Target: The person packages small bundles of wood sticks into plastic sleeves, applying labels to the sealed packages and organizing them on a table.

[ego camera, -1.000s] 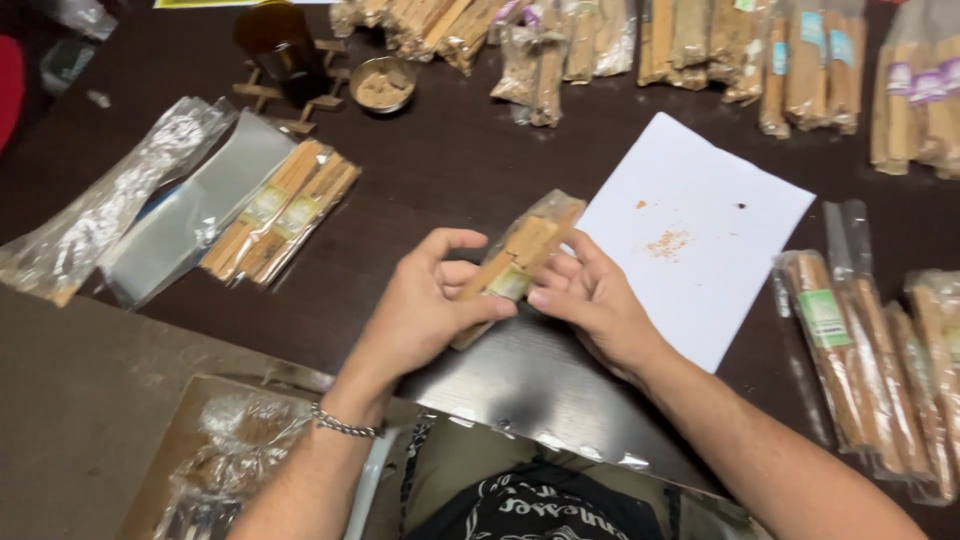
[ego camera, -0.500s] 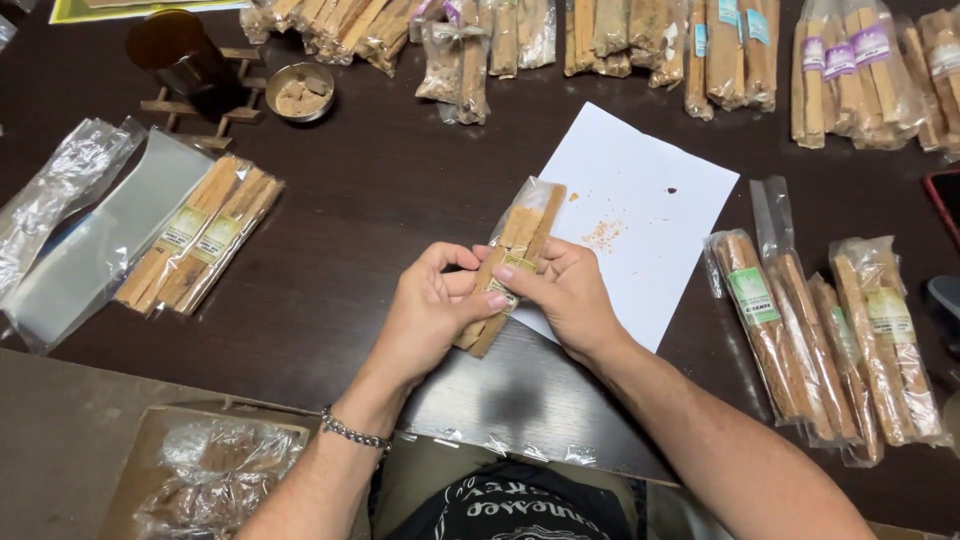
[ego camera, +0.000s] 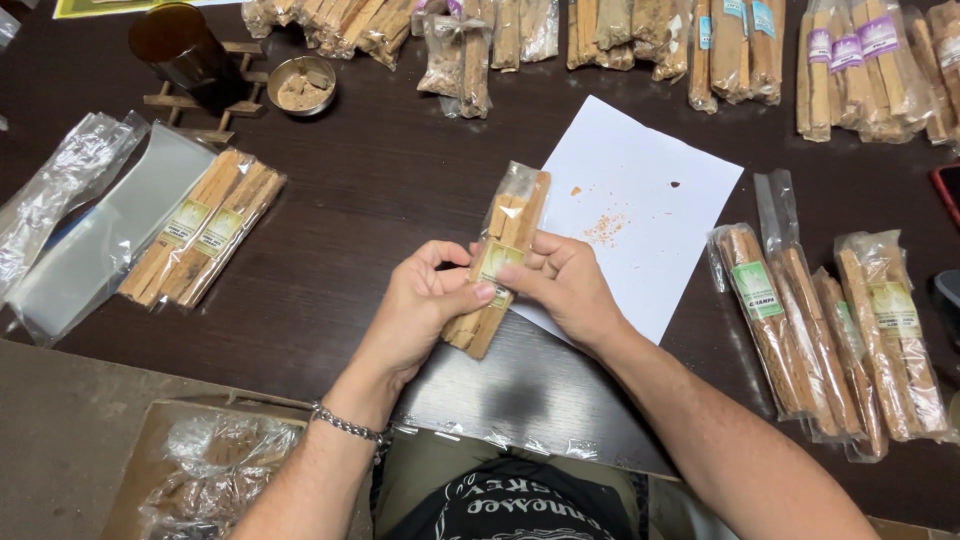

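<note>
Both of my hands hold one clear plastic packet of wooden sticks [ego camera: 505, 240] with a green label, above the dark table [ego camera: 380, 190]. My left hand [ego camera: 425, 305] grips its lower half, thumb pressed on the label. My right hand [ego camera: 565, 285] pinches the same packet from the right, beside the label. The packet lies tilted, its top end pointing up and right, over the edge of a white paper sheet [ego camera: 650, 200] dusted with orange crumbs.
Two packed stick bundles [ego camera: 205, 240] lie at left beside empty clear sleeves [ego camera: 95, 225]. Several packed bundles [ego camera: 830, 330] lie at right and more along the far edge [ego camera: 720, 45]. A dark jar [ego camera: 185, 45], small metal bowl [ego camera: 303, 85] and a cardboard box [ego camera: 200, 470] of plastic also show.
The view has shifted a little, so the table things appear lower and further left. My hands stay on the packet, with fingers adjusted around the label.
</note>
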